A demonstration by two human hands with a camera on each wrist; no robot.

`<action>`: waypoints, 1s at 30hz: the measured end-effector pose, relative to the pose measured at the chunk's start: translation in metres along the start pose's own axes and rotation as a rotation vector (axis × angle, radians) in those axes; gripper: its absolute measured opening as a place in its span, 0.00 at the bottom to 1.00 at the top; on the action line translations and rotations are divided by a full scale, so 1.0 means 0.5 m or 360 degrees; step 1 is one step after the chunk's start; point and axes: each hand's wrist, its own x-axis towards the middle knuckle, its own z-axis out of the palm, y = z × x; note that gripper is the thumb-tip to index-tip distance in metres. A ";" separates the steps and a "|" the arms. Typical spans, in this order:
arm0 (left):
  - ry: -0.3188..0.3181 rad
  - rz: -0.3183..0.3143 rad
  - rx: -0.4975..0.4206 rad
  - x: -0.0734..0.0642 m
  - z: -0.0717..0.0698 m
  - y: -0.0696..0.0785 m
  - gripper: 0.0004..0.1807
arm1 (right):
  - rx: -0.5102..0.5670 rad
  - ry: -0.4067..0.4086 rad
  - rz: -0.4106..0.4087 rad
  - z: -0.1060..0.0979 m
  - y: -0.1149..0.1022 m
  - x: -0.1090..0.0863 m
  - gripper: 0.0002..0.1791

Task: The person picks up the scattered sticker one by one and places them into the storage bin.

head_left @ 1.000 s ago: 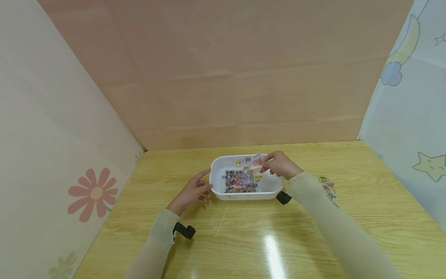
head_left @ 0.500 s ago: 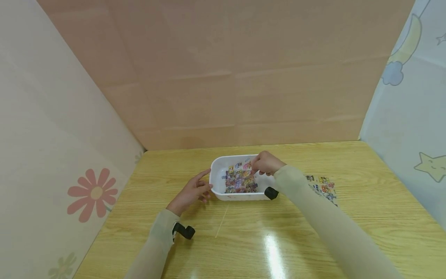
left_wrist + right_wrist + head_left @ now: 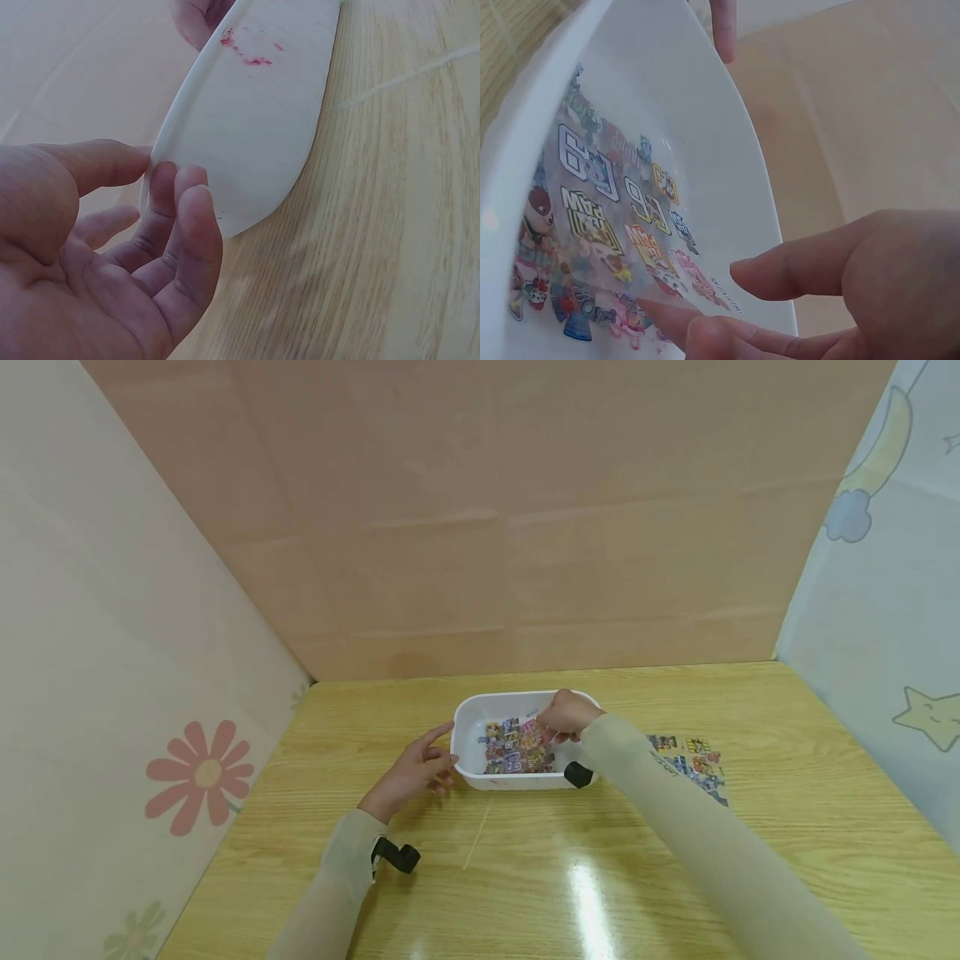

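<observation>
A white tray sits on the wooden table. Inside it lie transparent sticker sheets with colourful cartoon figures and lettering; the top sheet overlaps others. My left hand is at the tray's left end, thumb tip touching the rim and the other fingers loosely bent beside the outer wall. My right hand reaches over the tray at the top sheet's right edge. In the right wrist view, the thumb stands apart from the sheet, while fingertips are at or beneath its edge.
More sticker sheets lie on the table to the right, partly behind the right sleeve. A thin pale strip is on the table in front of the tray. A pinkish-brown backdrop rises behind, with patterned side walls.
My right hand has moved left and down into the tray, laying the sticker sheet over the others, and its thumb is now apart from the sheet. The left hand has stayed at the tray's end.
</observation>
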 end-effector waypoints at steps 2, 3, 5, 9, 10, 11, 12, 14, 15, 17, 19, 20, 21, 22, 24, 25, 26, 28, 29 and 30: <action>-0.0004 0.0000 0.0003 0.000 0.000 -0.001 0.37 | 0.0003 0.0004 0.0007 0.001 -0.001 -0.001 0.12; -0.0005 -0.0001 0.0006 0.000 0.000 -0.001 0.37 | 0.0004 0.0002 0.0011 0.001 -0.002 -0.001 0.12; -0.0005 -0.0003 0.0010 0.000 0.000 -0.002 0.37 | 0.0006 0.0008 0.0023 0.002 -0.002 -0.002 0.12; -0.0001 -0.0010 0.0004 -0.001 0.001 -0.002 0.37 | -0.0017 0.0021 0.0021 0.004 -0.001 -0.001 0.10; -0.0002 -0.0010 0.0001 -0.001 0.001 -0.002 0.37 | -0.0018 0.0020 0.0018 0.004 -0.001 -0.001 0.10; -0.0002 -0.0009 -0.0002 -0.001 0.001 -0.002 0.37 | -0.0017 0.0019 0.0017 0.004 -0.001 -0.002 0.10; -0.0001 -0.0007 -0.0003 0.000 0.001 -0.002 0.37 | -0.0020 0.0016 0.0018 0.004 -0.001 -0.002 0.10; -0.0001 -0.0003 -0.0006 0.001 0.002 -0.001 0.37 | -0.0017 0.0012 0.0019 0.003 -0.001 -0.004 0.10; -0.0001 0.0001 -0.0004 0.001 0.001 -0.001 0.37 | -0.0019 0.0012 0.0023 0.001 -0.001 -0.005 0.11; 0.0000 0.0004 0.0000 0.003 0.001 0.000 0.37 | -0.0034 0.0011 0.0025 -0.001 0.001 -0.007 0.12; 0.0001 0.0002 0.0007 0.004 0.001 0.000 0.37 | -0.0048 0.0014 0.0036 -0.004 0.004 -0.006 0.12; 0.0003 0.0000 0.0010 0.004 0.001 0.000 0.37 | -0.0057 0.0012 0.0040 -0.005 0.005 -0.006 0.13; 0.0003 -0.0003 0.0011 0.005 0.001 0.000 0.37 | -0.0066 0.0011 0.0043 -0.007 0.008 -0.005 0.14; 0.0004 -0.0006 0.0014 0.005 0.001 -0.001 0.37 | -0.0065 0.0007 0.0046 -0.008 0.010 -0.005 0.14; 0.0009 -0.0010 0.0016 0.005 0.002 -0.001 0.37 | -0.0049 -0.0001 0.0059 -0.011 0.015 -0.004 0.15; 0.0011 -0.0012 0.0015 0.005 0.002 0.000 0.37 | -0.0035 -0.0004 0.0057 -0.013 0.017 -0.005 0.15; 0.0011 -0.0013 0.0013 0.004 0.002 0.000 0.37 | -0.0016 -0.0009 0.0049 -0.015 0.019 -0.007 0.16; 0.0005 -0.0011 0.0014 0.002 0.001 0.000 0.37 | 0.0024 -0.0020 0.0028 -0.022 0.023 -0.012 0.17; 0.0002 -0.0009 0.0015 0.000 0.001 0.001 0.37 | 0.0038 -0.0025 0.0010 -0.027 0.026 -0.015 0.18; -0.0004 -0.0010 0.0018 -0.001 0.001 0.001 0.37 | 0.0063 -0.0032 -0.0004 -0.031 0.029 -0.018 0.19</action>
